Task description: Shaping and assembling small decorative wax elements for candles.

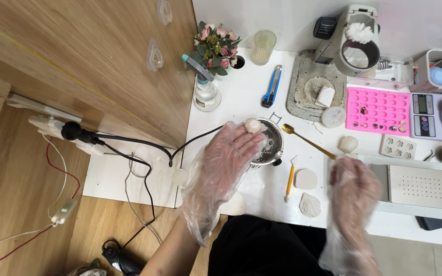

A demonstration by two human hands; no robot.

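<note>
Both my hands wear loose clear plastic gloves. My left hand [226,161] reaches over a small steel melting pot [271,145] and holds a small white wax piece [252,124] at its fingertips above the pot's rim. My right hand [354,191] hovers over the white table with fingers bent, near the end of a gold spoon [308,140] that lies with its bowl by the pot. I cannot tell whether it grips the handle. A white round disc [306,179] and a shell-shaped cast [309,204] lie between my hands.
A pink silicone mould [379,110], digital scale [431,116], white mixer machine [356,38], blue utility knife [272,86], spray bottle [205,92], flower pot [216,48] and yellow tool [289,184] stand on the table. A perforated grey plate [425,186] sits at right. Cables [129,153] run left to a power strip.
</note>
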